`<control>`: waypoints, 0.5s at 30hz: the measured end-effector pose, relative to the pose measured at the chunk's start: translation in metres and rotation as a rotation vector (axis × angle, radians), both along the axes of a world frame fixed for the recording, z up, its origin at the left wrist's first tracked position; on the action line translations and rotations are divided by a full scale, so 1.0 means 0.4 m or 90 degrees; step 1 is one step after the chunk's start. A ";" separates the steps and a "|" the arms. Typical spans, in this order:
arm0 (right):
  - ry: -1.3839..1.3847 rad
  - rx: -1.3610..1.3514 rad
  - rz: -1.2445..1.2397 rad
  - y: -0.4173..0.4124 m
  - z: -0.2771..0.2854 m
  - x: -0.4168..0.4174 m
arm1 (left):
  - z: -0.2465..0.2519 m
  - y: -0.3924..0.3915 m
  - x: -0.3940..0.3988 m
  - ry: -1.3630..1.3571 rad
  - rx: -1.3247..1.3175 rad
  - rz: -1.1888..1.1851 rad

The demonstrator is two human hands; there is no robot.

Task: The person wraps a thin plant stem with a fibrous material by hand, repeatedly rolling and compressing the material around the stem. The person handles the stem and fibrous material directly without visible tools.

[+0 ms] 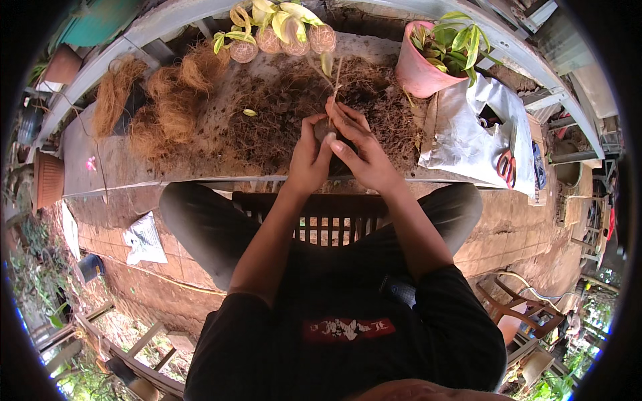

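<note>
My left hand (310, 158) and my right hand (370, 159) meet above the soil, cupped around the base of a plant cutting (335, 85). Its thin stems rise away from me between my fingers, and a pale leaf shows near the top. A rounded, dark clump (322, 129), perhaps soil, is partly visible between my palms; my fingers hide the rest. Beneath and beyond them, loose dark soil (271, 138) mixed with roots is spread over the table (210, 163). A small yellow-green leaf (250, 113) lies on the soil to the left.
Bundles of brown coconut fibre (173, 113) lie at left. Several string-wrapped balls (244, 51) with variegated leaves line the far edge. A pink pot (419, 75) holds a plant at right. Red-handled scissors (506, 168) rest on a white plastic bag (456, 145). A terracotta-coloured pot (49, 180) stands far left.
</note>
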State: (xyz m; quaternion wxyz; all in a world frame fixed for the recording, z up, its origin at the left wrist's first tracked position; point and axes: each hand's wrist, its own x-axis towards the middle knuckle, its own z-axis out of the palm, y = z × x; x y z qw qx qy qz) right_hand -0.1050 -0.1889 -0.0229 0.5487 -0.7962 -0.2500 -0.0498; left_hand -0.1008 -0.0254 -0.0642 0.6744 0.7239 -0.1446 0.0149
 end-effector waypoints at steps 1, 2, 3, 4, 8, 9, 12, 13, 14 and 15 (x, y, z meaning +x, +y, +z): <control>-0.009 -0.021 0.000 -0.001 0.001 -0.001 | -0.002 -0.001 0.001 0.003 -0.039 -0.006; -0.018 -0.042 0.000 -0.001 0.002 -0.004 | -0.004 -0.002 0.002 0.006 -0.079 -0.013; -0.027 -0.062 0.002 -0.001 0.005 -0.005 | -0.004 -0.002 0.003 0.008 -0.118 -0.018; -0.029 -0.075 0.001 -0.002 0.010 -0.007 | -0.003 -0.001 0.005 0.003 -0.134 -0.025; -0.061 -0.111 -0.009 -0.006 0.025 -0.006 | -0.005 0.007 0.010 -0.022 -0.192 -0.056; -0.075 -0.117 -0.015 -0.010 0.026 -0.004 | -0.003 0.007 0.013 -0.031 -0.207 -0.067; -0.086 -0.136 -0.053 -0.032 0.035 0.000 | 0.018 0.011 0.011 -0.049 -0.151 -0.041; -0.083 -0.136 -0.062 -0.044 0.037 0.002 | 0.032 0.011 0.008 0.003 -0.188 -0.061; -0.079 -0.136 -0.071 -0.057 0.037 0.005 | 0.047 0.011 0.005 0.056 -0.225 -0.082; -0.075 -0.134 -0.078 -0.064 0.039 0.007 | 0.058 0.014 0.003 0.108 -0.260 -0.101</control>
